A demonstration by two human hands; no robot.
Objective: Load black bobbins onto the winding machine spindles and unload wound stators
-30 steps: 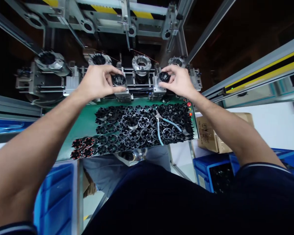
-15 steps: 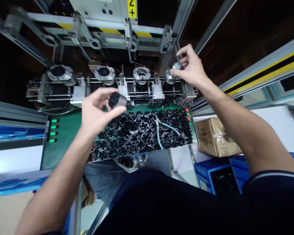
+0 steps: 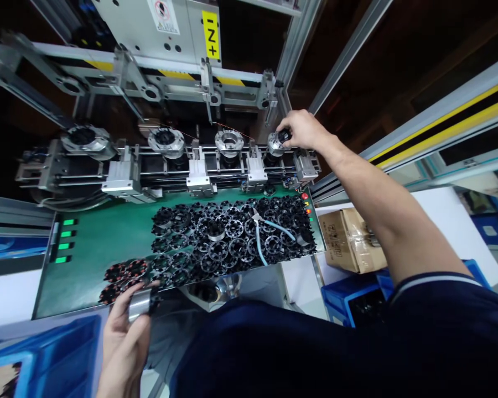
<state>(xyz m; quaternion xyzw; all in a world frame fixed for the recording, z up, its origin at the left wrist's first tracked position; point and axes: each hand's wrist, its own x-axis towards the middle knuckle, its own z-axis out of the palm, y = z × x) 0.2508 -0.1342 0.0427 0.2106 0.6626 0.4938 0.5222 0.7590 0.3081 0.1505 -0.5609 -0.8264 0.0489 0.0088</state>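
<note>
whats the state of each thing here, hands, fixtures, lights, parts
left hand: shut on a silver ring, at the near table edge
silver ring: held, off the table
right hand: fingers on a black part at the rightmost fixture
rightmost fixture: black part on it
green lights: lit
cutters: lying on the loose black parts
cardboard box: closed
</note>
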